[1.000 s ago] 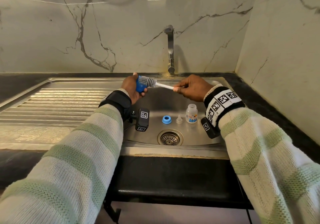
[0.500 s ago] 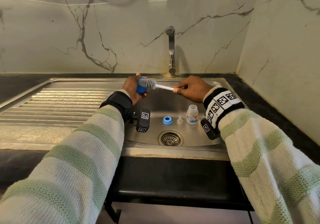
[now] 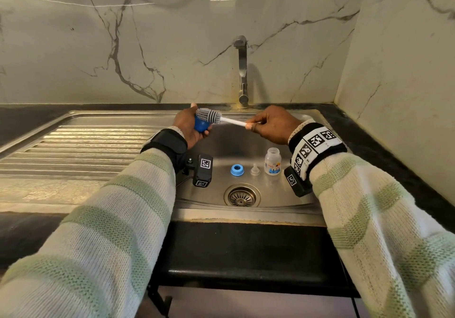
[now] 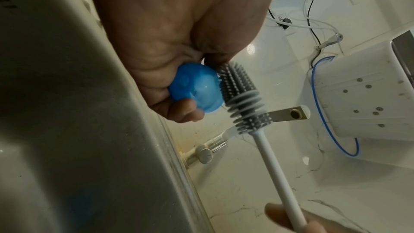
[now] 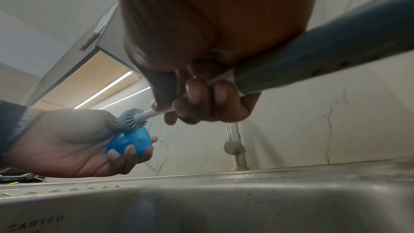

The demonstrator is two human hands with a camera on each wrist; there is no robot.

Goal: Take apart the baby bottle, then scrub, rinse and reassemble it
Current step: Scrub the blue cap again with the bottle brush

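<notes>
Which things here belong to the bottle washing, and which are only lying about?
Belonging to the job:
- blue cap, held in left hand
- brush, held in right hand
- blue ring
- nipple
- bottle
- sink
- tap

Only lying about:
- drain rack

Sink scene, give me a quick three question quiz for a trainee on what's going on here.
1. True or false: the tap is running.
2. Which part does the left hand hold? A: bottle body B: blue cap C: blue ring
3. Fill in: the right hand grips the ___ of the brush.

Key
1. False; no water shows.
2. B, the blue cap, brush head against it. The bottle body, clear teat and blue ring stand in the sink.
3. Handle.
</notes>
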